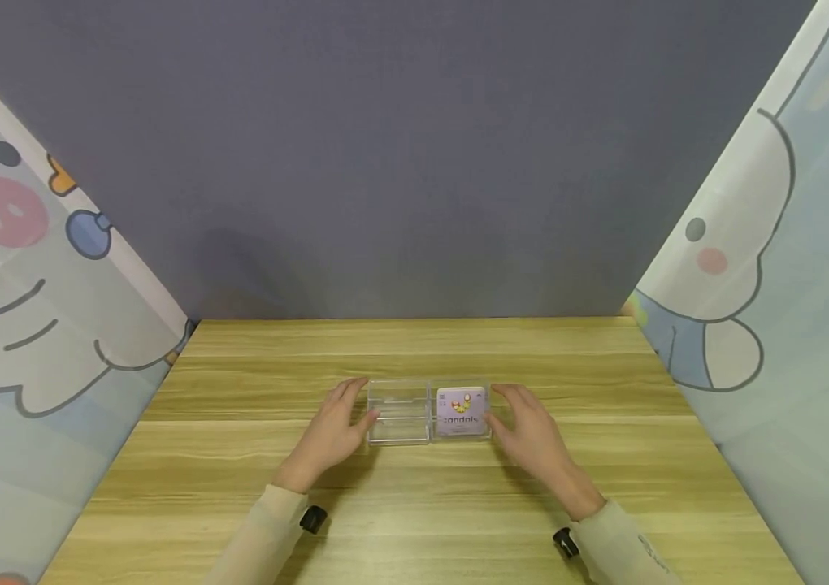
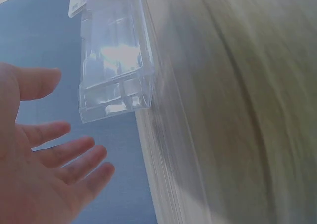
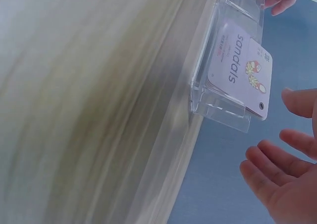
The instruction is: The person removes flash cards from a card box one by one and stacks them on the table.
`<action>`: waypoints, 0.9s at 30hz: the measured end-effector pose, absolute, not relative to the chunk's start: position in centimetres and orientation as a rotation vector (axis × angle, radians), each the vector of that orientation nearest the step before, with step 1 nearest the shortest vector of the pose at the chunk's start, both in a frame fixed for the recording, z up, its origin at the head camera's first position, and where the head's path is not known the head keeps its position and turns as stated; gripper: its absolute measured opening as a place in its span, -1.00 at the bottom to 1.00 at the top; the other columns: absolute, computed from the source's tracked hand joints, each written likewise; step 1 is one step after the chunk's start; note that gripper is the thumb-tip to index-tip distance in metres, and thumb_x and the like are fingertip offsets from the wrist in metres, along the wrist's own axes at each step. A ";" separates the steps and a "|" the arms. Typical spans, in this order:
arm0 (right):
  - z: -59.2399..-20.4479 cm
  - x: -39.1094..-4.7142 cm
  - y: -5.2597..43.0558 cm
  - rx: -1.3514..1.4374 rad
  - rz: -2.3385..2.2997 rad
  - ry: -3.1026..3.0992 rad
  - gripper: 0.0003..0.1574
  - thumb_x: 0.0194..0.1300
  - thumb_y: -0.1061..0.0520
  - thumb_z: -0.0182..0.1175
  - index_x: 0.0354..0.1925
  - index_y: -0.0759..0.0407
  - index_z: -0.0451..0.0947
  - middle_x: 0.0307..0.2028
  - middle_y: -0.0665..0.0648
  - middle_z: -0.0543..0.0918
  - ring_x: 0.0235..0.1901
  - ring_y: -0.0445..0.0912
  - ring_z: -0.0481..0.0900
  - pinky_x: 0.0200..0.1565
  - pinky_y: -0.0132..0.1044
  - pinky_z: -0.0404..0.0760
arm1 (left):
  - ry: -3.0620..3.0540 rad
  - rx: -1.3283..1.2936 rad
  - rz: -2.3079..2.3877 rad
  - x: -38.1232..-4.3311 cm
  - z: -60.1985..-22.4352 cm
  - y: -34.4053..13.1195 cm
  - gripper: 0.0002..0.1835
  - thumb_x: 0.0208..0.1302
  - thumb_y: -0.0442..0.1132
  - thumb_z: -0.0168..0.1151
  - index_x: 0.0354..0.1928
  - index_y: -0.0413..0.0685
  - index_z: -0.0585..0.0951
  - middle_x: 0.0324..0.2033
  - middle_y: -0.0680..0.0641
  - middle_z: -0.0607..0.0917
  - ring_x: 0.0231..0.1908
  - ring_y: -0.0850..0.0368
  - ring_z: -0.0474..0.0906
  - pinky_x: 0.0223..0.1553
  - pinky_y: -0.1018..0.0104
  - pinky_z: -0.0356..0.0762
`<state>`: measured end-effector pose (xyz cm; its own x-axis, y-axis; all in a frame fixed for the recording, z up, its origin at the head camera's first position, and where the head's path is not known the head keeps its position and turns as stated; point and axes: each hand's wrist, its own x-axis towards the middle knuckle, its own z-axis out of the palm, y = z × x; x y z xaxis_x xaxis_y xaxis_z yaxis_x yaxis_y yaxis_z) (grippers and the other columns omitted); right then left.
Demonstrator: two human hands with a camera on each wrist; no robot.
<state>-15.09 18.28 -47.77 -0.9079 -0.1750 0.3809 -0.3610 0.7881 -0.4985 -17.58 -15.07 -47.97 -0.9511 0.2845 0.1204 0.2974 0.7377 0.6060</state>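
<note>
A clear plastic holder [image 1: 398, 433] with two side-by-side compartments stands on the wooden table. Several lilac cards [image 1: 462, 406] lean in its right compartment; the front one reads "sandals" above a drawn pair of shoes. Nothing sits in the left compartment. My left hand [image 1: 328, 431] is beside the holder's left end, fingers loosely extended and thumb apart from them. At the right end is my right hand [image 1: 535, 435], its fingers likewise relaxed and spread. The left wrist view shows a gap between the left hand [image 2: 54, 149] and the plastic; the right wrist view shows one beside the right hand [image 3: 287, 169].
The wooden table [image 1: 414, 520] extends around the holder on all sides. A grey-blue panel [image 1: 414, 162] rises behind its far edge. Cartoon-printed cloths [image 1: 809, 325] hang on the left and right. A dark band or device [image 1: 314, 518] is at each wrist.
</note>
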 end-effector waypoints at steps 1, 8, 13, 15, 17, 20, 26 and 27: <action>-47.8 -15.2 18.3 0.408 0.835 -2.659 -0.38 0.24 0.13 0.47 0.18 0.36 0.54 0.06 0.29 0.64 0.08 0.19 0.61 0.12 0.13 0.59 | -2.902 -0.483 -1.033 -17.7 -48.0 -15.0 -0.31 0.48 -0.04 0.22 0.49 -0.22 0.29 0.42 -0.28 0.35 0.41 -0.31 0.25 0.37 -0.28 0.21; -47.8 -15.4 18.2 0.379 0.877 -2.650 -0.44 0.22 0.16 0.48 0.14 0.33 0.58 0.00 0.26 0.66 0.02 0.15 0.63 0.06 0.10 0.62 | -2.870 -0.423 -1.163 -18.2 -48.3 -14.7 -0.30 0.44 -0.08 0.28 0.49 -0.18 0.30 0.41 -0.26 0.38 0.38 -0.29 0.31 0.33 -0.26 0.29; -47.8 -15.3 18.0 0.376 0.893 -2.635 -0.48 0.21 0.18 0.48 0.10 0.32 0.60 -0.04 0.26 0.67 -0.02 0.14 0.65 0.01 0.08 0.64 | -2.837 -0.336 -1.316 -18.3 -48.1 -14.4 -0.31 0.40 -0.11 0.34 0.46 -0.18 0.35 0.35 -0.22 0.43 0.30 -0.22 0.40 0.27 -0.20 0.39; -47.8 -15.3 17.9 0.376 0.890 -2.628 -0.49 0.21 0.18 0.48 0.09 0.33 0.61 -0.05 0.26 0.67 -0.03 0.13 0.65 0.00 0.08 0.65 | -2.810 -0.330 -1.374 -18.3 -48.1 -14.3 -0.32 0.38 -0.15 0.35 0.44 -0.22 0.35 0.33 -0.24 0.45 0.28 -0.22 0.41 0.25 -0.19 0.41; -47.8 -15.3 17.8 0.374 0.890 -2.625 -0.50 0.21 0.17 0.48 0.08 0.33 0.62 -0.05 0.25 0.67 -0.04 0.13 0.65 -0.01 0.07 0.65 | -2.782 -0.339 -1.436 -18.4 -48.2 -14.2 -0.33 0.37 -0.20 0.36 0.43 -0.26 0.36 0.31 -0.27 0.46 0.27 -0.23 0.42 0.25 -0.17 0.41; -47.7 -15.3 17.8 0.364 0.892 -2.620 -0.52 0.22 0.17 0.48 0.07 0.32 0.62 -0.06 0.24 0.67 -0.04 0.13 0.65 -0.01 0.07 0.65 | -2.740 -0.358 -1.531 -18.5 -48.4 -14.1 -0.34 0.36 -0.26 0.36 0.41 -0.32 0.36 0.30 -0.33 0.46 0.25 -0.25 0.43 0.26 -0.16 0.41; -47.7 -15.4 18.0 0.356 0.902 -2.605 -0.52 0.20 0.18 0.50 0.04 0.33 0.63 -0.08 0.24 0.68 -0.07 0.12 0.66 -0.04 0.06 0.66 | -2.664 -0.334 -1.685 -19.0 -49.1 -13.9 -0.36 0.36 -0.30 0.35 0.40 -0.35 0.36 0.25 -0.36 0.49 0.24 -0.29 0.44 0.27 -0.16 0.41; -47.7 -15.5 18.1 0.358 0.907 -2.602 -0.52 0.19 0.18 0.50 0.04 0.34 0.64 -0.09 0.25 0.68 -0.07 0.12 0.66 -0.04 0.06 0.66 | -2.652 -0.324 -1.705 -19.1 -49.2 -13.9 -0.36 0.36 -0.30 0.35 0.39 -0.35 0.37 0.23 -0.37 0.51 0.24 -0.29 0.45 0.26 -0.16 0.42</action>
<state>-15.47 18.06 -47.75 -0.9026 -0.1176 0.4142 -0.3496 0.7617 -0.5456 -19.06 -13.94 -49.21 -0.9787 0.1863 0.0867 0.1562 0.4003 0.9030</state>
